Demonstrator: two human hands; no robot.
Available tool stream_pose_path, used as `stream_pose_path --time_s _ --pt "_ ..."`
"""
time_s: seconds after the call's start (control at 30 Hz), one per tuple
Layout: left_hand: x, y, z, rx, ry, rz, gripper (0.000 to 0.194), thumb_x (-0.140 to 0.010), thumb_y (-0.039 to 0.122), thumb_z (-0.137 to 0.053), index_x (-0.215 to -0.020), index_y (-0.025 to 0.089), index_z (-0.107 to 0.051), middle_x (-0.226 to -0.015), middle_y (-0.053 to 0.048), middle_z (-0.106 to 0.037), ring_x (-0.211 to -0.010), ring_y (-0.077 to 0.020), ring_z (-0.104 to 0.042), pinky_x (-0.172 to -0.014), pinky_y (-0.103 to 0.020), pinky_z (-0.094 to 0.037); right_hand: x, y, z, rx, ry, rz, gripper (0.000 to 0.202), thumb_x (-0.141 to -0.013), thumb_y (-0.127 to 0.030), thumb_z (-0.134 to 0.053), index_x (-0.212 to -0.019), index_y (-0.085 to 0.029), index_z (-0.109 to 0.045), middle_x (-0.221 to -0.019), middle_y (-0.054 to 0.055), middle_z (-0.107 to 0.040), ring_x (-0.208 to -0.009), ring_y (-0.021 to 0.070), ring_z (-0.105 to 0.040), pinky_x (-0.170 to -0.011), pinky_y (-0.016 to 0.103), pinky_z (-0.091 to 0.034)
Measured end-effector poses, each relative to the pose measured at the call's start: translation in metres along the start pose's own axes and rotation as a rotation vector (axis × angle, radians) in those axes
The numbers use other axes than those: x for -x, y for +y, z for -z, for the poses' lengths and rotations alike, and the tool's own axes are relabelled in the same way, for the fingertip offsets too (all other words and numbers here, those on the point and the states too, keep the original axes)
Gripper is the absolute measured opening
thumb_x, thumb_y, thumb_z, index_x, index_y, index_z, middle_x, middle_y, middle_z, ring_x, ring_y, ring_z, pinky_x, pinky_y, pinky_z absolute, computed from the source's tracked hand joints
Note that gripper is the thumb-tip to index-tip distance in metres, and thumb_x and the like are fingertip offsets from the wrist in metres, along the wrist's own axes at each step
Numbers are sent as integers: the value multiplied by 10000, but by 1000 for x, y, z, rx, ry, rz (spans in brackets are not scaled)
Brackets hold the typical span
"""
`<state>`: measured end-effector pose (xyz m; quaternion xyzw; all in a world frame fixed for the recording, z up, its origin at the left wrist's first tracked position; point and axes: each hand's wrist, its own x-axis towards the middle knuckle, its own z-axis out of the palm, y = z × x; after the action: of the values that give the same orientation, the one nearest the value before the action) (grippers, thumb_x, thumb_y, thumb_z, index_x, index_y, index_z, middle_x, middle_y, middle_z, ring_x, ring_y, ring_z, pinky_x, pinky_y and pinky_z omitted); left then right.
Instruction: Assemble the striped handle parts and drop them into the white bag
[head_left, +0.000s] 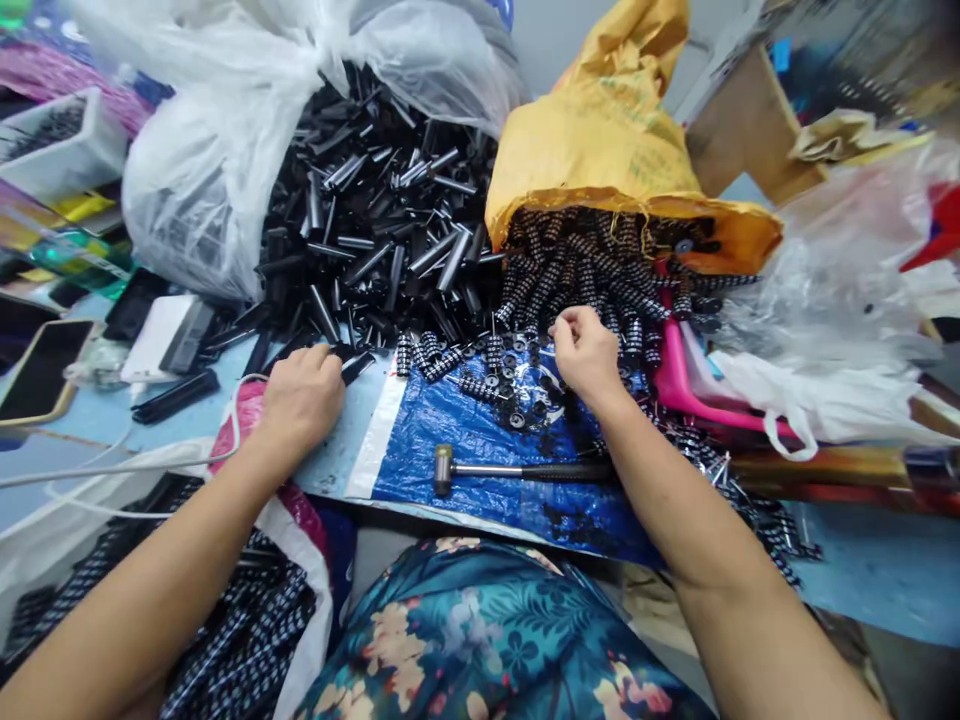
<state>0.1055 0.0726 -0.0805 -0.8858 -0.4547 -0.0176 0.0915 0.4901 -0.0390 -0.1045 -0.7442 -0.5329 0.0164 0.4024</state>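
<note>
My left hand [304, 400] is closed, fingers curled down, over the edge of the heap of shiny black tubes [367, 265]. A black tube [357, 368] sticks out at its right side and appears to be in its grip. My right hand [589, 350] is pinched closed at the front of a pile of black ridged cylinders with pale bands [555, 280]; whatever its fingertips hold is too small to make out. Several small black discs [517, 420] lie beside it on the blue plastic sheet [409, 440]. A hammer [487, 470] rests crosswise nearer my body.
A clear plastic bag [202, 190] spills the tubes, and a yellow sack [592, 150] the banded cylinders. A phone [45, 370], a white charger [165, 335] and a cable [150, 466] are at left. A pink frame [679, 385] stands at right. Below my left arm, an open bag [319, 600] holds banded pieces.
</note>
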Motion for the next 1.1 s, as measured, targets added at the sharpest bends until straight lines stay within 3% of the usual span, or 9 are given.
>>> stream_pose_path --time_s 0.17,0.3,0.43,0.53,0.63,0.73,0.87,1.0,1.1 --pt "0 1 -2 56 59 48 187 -906 195 -380 -748 202 -481 -845 -162 -597 -807 -305 -552 -724 -410 -404 -39 -8 -33 174 37 -143 300 -919 -424 -673 -993 -199 -490 -784 84 -637 -773 344 -632 -809 443 -490" --pt "-2 6 -5 206 176 61 187 -912 219 -398 -726 220 -425 -881 -153 -587 -889 -300 -547 -790 -413 -428 -48 -14 -47 160 49 -207 326 -808 -297 -726 -976 -205 -462 -788 64 -621 -776 330 -617 -834 461 -488" --pt "0 15 -3 422 242 158 164 -902 264 -430 -745 218 -420 -886 -129 -579 -891 -275 -565 -777 -399 -448 -41 -10 -30 -10 104 -211 257 -785 -279 -650 -952 -213 -465 -783 27 -594 -735 263 -611 -786 401 -517" --pt "11 26 6 802 263 344 121 -858 311 -548 -876 208 -487 -829 -64 -569 -756 -215 -572 -686 -353 -456 -9 -6 3 -306 60 -128 243 -867 -358 -597 -1038 -205 -516 -911 40 -600 -696 215 -630 -616 316 -527" --pt "27 48 19 1446 154 564 364 -788 346 -662 -1071 224 -468 -716 23 -549 -542 -136 -495 -517 -264 -391 38 -8 31 -467 34 -167 307 -907 -475 -679 -1031 -201 -616 -862 31 -614 -644 207 -628 -571 308 -518" --pt "39 82 34 1874 -174 675 395 -735 360 -708 -1014 203 -476 -674 38 -567 -474 -93 -454 -449 -206 -329 72 -21 36 -656 76 -342 443 -867 -633 -750 -965 -212 -651 -762 4 -586 -583 188 -568 -532 292 -492" --pt "48 132 47 2039 -451 621 324 -752 348 -681 -932 195 -459 -676 31 -609 -430 -74 -439 -424 -190 -305 84 -50 22 -1032 107 -618 652 -802 -859 -687 -888 -220 -595 -808 17 -564 -629 190 -554 -501 274 -496" --pt "53 159 49 2060 -452 623 309 -766 359 -674 -917 197 -459 -652 39 -600 -414 -67 -419 -414 -187 -268 95 -77 18 -1326 -183 -837 633 -813 -811 -717 -972 -209 -603 -824 14 -547 -644 175 -542 -528 257 -512" --pt "57 165 47 2005 -434 637 332 -789 430 -690 -931 171 -538 -626 39 -567 -409 -54 -396 -424 -193 -249 110 -89 19 -1363 -329 -845 569 -801 -710 -794 -962 -197 -606 -725 -27 -488 -507 121 -423 -436 201 -394"
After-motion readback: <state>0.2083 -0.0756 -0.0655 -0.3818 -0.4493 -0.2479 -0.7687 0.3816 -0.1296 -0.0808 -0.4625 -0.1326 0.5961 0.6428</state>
